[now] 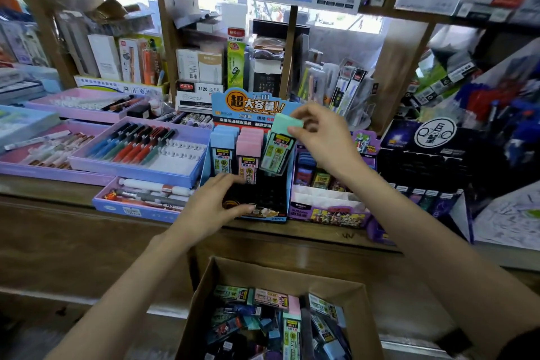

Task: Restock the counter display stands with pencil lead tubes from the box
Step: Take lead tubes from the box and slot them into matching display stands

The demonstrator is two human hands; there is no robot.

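Now, right of the lavender pen tray, I am resting my left hand, fingers loose, against the blue display stand, which is holding two columns of tubes, one blue-capped, one pink-capped. My right hand is pinching one green-capped tube over the third column; the cardboard box below is sitting full of mixed tubes.

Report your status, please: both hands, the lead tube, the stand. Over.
Right hand pinches green-capped lead tube, tilted, over right column of display stand. Left hand braces stand's front, fingers spread. Slots below look free; blue tubes, pink tubes stand beside.
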